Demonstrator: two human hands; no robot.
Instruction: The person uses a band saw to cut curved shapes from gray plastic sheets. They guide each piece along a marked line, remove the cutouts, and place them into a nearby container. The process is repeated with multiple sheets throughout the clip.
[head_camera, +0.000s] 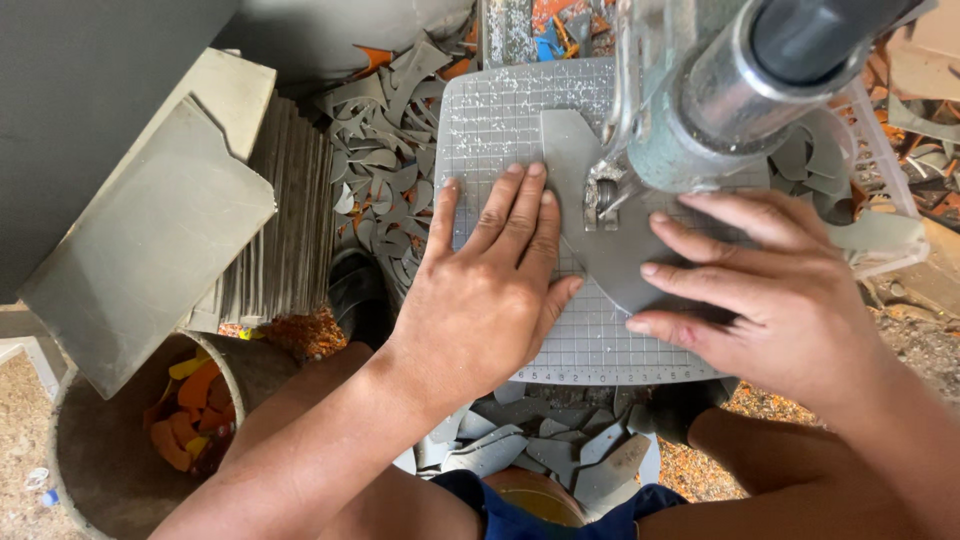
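A grey sheet piece (590, 235) is being pressed flat on the gridded work table (480, 120) of a cutting machine, just under the machine's head (700, 110), with the left hand (490, 290) spread open, palm down, over its left part and the right hand (770, 290) laid with fingers extended along its right edge; nothing is being gripped, only held down. Judging from this, the piece is best being kept flush on the grid with even pressure, and the fingertips are best being kept clear of the cutter (605, 195).
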